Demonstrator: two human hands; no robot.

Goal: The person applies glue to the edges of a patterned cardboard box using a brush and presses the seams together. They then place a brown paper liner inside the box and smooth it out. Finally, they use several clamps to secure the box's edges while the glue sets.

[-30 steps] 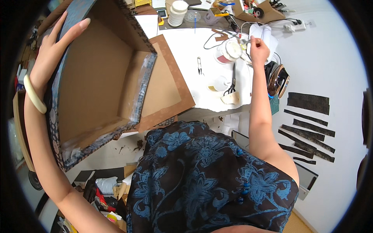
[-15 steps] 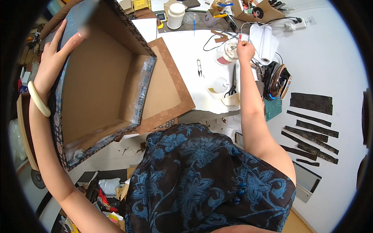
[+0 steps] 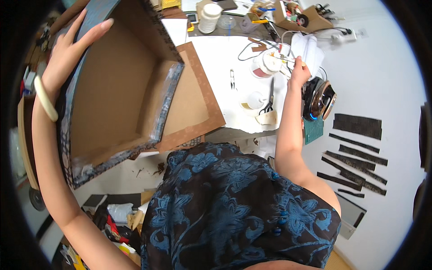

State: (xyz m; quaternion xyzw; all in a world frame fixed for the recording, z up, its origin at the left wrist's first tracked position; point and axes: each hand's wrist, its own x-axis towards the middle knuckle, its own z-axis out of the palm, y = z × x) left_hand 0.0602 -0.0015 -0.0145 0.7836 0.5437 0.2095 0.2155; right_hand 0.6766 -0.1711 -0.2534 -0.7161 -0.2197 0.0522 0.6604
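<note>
My left hand grips the rim of a large open box, thumb over the edge and fingers on the outer side. The box is tilted, its brown inside facing me; patterned dark-blue covering and whitish smears run along its edges. At the far right, my right hand is closed on a brush with a thin handle. The brush's tip is over the mouth of a white jar holding white paste; the bristles are hard to make out. A brown-bordered board lies beside the box.
On the white paper lie thread snips, black scissors and a translucent bottle. An iron stands right, near a green cutting mat. Dark fabric strips hang on the wall. A white jar stands at the back.
My right hand has moved right and slightly nearer, bringing the brush up out of the paste jar. My left hand keeps its hold on the box, whose near corner is slightly higher in view.
</note>
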